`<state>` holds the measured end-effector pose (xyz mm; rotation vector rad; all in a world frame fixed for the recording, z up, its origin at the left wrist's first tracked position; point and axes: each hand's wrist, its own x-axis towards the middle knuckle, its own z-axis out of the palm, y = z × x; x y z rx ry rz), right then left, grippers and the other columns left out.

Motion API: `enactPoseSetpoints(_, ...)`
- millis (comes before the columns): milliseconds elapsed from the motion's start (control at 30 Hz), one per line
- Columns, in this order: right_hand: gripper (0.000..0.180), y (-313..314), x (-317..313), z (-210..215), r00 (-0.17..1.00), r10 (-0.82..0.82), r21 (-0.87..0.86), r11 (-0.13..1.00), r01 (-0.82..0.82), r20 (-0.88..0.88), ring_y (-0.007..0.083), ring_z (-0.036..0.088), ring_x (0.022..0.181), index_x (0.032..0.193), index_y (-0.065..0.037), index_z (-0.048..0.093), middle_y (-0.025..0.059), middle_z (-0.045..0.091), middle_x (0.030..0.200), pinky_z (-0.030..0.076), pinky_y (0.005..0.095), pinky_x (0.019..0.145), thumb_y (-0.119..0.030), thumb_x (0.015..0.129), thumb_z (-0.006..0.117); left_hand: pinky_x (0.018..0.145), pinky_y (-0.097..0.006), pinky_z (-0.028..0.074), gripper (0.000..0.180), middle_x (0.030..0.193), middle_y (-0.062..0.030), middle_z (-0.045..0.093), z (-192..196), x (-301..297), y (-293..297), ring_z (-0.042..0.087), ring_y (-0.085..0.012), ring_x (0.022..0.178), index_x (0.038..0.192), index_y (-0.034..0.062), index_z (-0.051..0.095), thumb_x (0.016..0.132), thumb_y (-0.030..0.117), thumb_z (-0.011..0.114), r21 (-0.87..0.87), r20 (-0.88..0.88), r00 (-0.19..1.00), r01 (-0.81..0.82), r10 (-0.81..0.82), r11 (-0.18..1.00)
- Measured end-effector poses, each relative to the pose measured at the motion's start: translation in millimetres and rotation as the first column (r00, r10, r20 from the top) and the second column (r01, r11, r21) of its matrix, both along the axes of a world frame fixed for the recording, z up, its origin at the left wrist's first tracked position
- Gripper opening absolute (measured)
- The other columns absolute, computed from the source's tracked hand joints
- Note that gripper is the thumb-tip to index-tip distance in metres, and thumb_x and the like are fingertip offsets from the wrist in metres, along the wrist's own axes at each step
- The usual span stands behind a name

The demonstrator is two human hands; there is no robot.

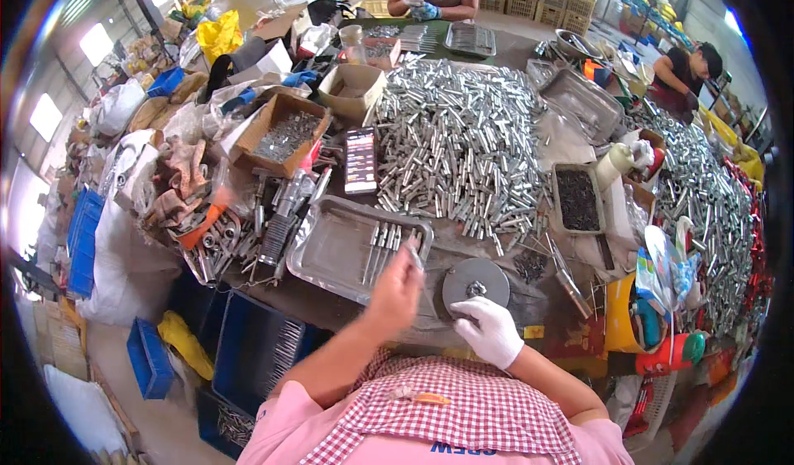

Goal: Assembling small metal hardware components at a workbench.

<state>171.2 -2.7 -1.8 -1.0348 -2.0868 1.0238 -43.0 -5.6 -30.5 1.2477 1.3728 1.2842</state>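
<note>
My left hand [397, 290], bare and slightly blurred, is closed at the right side of a metal tray [318, 265]. A bit of silver metal [415, 251] shows at its fingertips. Beside the fingers, several slim metal rods [380, 246] lie in a row inside the tray. My right hand [490, 333], in a white glove, rests at the near edge of a round grey disc [499, 281]. Its thumb stands apart from the fingers, with nothing visible between them. Small metal parts [475, 289] sit on the disc just beyond the glove.
A big heap of silver metal pieces [463, 138] covers the middle of the table. Near it are a phone [361, 163], a cardboard box of small parts [256, 146] and a container of dark screws [577, 185]. Two people work beyond. Blue crates [240, 357] stand below at left.
</note>
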Motion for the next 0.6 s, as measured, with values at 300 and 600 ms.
enactPoseSetpoints(300, 0.019, -2.4, 57.5, -4.9, 0.983, -0.183, 0.022, 0.983, 0.183, -0.007, 0.0241, 0.067, 0.079, 0.1, -0.001, 0.07, 0.0127, 0.068, 0.09, 0.053, 0.0311, 0.072, -0.005, 0.081, 0.068, 0.083, -0.044, 0.052, 0.03, 0.097, -0.0219, 0.069, -25.1, -124.1, 75.6, 0.066, -0.0383, 0.093, 0.108, 0.0015, 0.067, 0.08, 0.012, 0.068, -0.213, -0.748, 0.663, -0.193, -0.033, 0.958)
enactPoseSetpoints(600, 0.015, -2.0, 88.7, -8.9, 0.962, -0.264, 0.142, 0.957, 0.252, 0.07, 0.0308, 0.066, 0.081, 0.096, -0.003, 0.07, 0.0141, 0.068, 0.088, 0.053, 0.0363, 0.073, -0.008, 0.082, 0.07, 0.077, -0.039, 0.054, 0.019, 0.086, -0.0165, 0.072, -26.7, -106.8, 84.4, 0.07, -0.0301, 0.083, 0.089, 0.0032, 0.074, 0.074, 0.015, 0.073, -0.115, -0.668, 0.744, -0.082, -0.016, 0.99)
